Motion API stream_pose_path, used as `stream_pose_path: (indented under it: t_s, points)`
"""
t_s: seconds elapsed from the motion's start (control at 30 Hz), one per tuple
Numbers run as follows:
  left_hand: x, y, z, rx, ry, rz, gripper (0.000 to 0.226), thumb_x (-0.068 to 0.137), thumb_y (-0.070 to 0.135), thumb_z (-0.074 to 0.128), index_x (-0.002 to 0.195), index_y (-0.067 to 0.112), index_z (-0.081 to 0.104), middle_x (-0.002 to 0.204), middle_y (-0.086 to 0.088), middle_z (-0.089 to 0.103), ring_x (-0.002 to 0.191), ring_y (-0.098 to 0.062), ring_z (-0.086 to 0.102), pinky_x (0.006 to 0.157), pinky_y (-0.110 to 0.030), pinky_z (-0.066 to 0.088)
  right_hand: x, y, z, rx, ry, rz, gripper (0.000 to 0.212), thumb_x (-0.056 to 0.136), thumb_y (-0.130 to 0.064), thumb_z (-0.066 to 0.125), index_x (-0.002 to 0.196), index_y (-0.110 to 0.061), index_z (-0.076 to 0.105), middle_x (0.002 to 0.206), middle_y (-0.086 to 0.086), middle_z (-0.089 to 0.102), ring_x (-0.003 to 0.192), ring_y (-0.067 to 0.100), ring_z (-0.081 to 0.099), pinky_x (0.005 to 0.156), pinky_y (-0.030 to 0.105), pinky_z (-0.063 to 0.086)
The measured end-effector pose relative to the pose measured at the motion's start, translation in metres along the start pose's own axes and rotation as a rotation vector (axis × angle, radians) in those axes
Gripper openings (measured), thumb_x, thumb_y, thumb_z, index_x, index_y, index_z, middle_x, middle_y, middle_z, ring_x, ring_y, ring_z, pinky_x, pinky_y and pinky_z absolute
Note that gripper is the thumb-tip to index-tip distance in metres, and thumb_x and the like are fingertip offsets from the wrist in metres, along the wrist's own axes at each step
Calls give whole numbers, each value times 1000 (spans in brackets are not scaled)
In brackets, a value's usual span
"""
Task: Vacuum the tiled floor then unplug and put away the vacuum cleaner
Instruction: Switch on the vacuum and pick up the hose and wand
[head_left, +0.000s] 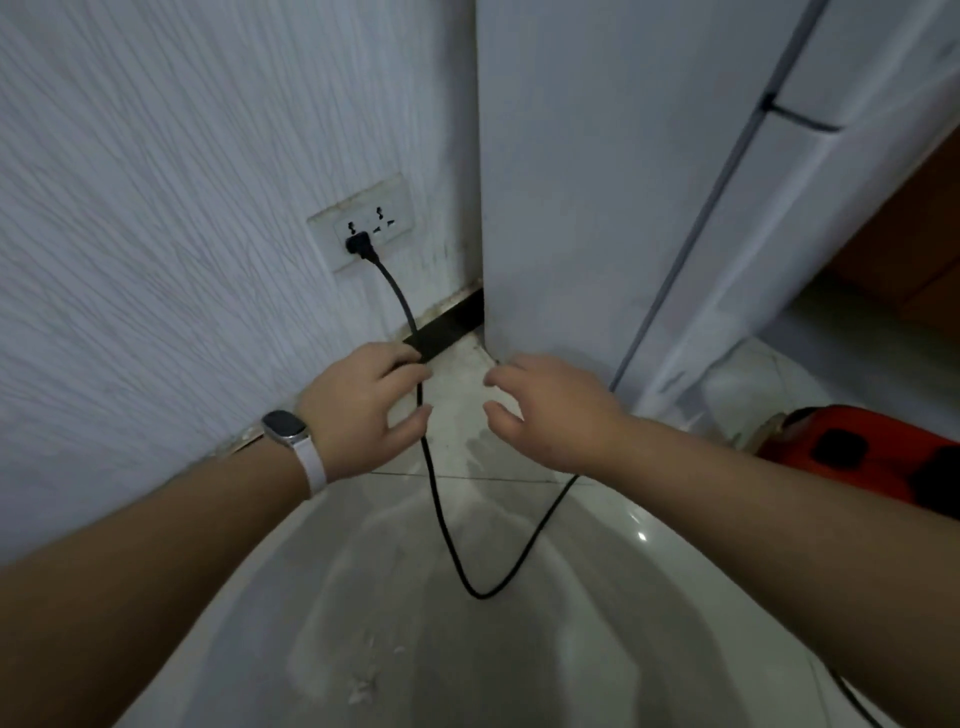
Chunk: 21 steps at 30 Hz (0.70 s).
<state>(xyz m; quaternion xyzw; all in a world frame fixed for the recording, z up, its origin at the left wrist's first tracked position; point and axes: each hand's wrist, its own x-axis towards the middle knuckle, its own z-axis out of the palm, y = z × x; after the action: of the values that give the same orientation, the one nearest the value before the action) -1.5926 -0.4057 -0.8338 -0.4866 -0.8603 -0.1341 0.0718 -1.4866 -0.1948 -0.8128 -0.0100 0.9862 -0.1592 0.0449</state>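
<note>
A black plug (360, 244) sits in the left socket of a white wall outlet (363, 223). Its black cord (441, 519) drops from the plug, passes between the fingers of my left hand (363, 410), loops down over the glossy tiled floor (467, 649) and runs back under my right arm. My left hand, with a watch on the wrist, has its fingers curled loosely around the cord. My right hand (545, 410) hovers just right of the cord, fingers spread and holding nothing. The red and black vacuum cleaner body (872, 452) shows at the right edge.
A textured white wall (156, 208) fills the left. A white cabinet or fridge side (597, 182) stands right of the outlet, with a dark skirting strip (447, 327) at the corner. Dust specks lie on the floor near the bottom.
</note>
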Motion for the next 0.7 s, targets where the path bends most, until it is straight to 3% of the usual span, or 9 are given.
stream_pose_path:
  t_s: [0.17,0.23,0.37,0.5,0.7]
  points:
    - [6,40,12,34,-146,237,41,88,35,61,116,6,64,124,-20,60,110,-35,59,90,-45,52,-68,40,-1,-226,-109,-46,52,88,-51,29,114,-19,61,111,2,61,98,26,59,80,36,49]
    - [13,63,23,28,-208,304,43,89,38,59,121,10,61,128,-19,59,114,-35,58,93,-45,50,-93,55,-6,-244,-136,-11,49,88,-50,33,114,-20,61,111,2,61,100,27,58,82,36,48]
    - [35,111,43,-48,-269,390,43,88,39,57,119,10,63,129,-16,59,114,-35,59,94,-45,50,-140,90,-16,-255,-130,61,42,92,-47,45,120,-21,59,116,2,59,107,25,56,88,36,44]
    - [63,162,60,-85,-317,471,45,88,41,54,120,12,63,127,-13,60,114,-32,58,94,-43,50,-177,123,-23,-274,-142,155,41,93,-49,42,120,-22,59,115,-1,58,106,22,55,86,36,45]
    - [103,242,95,-118,-365,534,52,87,47,49,126,13,59,129,-11,59,114,-31,58,93,-42,50,-235,177,-42,-341,-109,335,43,92,-50,40,124,-26,56,124,-1,55,112,23,52,94,38,43]
